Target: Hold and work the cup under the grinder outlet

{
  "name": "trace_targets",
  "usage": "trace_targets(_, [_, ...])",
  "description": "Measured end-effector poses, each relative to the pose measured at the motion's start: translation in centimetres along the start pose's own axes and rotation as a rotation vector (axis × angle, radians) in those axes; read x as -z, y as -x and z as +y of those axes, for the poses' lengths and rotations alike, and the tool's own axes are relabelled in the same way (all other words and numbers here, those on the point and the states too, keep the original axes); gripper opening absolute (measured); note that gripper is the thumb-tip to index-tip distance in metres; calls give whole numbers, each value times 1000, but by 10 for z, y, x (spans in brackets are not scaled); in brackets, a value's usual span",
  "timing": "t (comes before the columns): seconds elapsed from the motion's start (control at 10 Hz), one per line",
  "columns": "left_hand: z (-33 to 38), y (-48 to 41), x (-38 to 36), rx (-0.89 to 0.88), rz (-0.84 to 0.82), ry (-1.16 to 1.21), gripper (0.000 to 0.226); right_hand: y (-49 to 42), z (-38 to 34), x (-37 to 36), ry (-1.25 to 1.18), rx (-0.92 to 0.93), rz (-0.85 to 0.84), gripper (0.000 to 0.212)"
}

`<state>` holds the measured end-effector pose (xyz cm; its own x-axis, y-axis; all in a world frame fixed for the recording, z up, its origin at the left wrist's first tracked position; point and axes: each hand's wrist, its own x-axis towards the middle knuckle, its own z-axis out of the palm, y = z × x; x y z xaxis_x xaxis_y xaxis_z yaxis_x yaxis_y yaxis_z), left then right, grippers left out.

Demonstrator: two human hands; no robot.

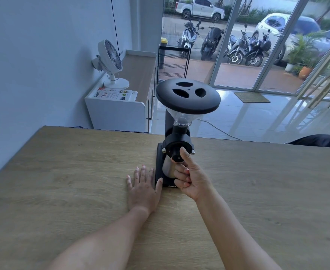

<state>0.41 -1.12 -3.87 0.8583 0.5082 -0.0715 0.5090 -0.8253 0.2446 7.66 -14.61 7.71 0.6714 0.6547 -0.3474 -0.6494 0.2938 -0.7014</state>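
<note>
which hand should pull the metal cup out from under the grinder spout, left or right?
Right, probably. The right hand already has its fingers curled round the metal cup on the coffee grinder base. The left hand lies flat on the wooden table beside the base.

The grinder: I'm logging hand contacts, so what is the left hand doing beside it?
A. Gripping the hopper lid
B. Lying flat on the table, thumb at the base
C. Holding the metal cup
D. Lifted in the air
B: the left hand lies flat on the table, thumb against the grinder base.
</note>
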Motion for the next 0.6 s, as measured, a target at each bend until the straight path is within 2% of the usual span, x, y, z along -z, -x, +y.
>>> trace_targets(0.2, [0, -1, -1, -3, 11, 15, 73, 1, -1, 3, 14, -3, -8, 40])
trace_targets(0.4, [1, -1, 0, -6, -2, 0, 73, 2, -1, 2, 32, -15, 15, 65])
trace_targets(0.6, [1, 1, 5, -13, -48, 17, 73, 5, 4, 3, 27, 10, 22, 63])
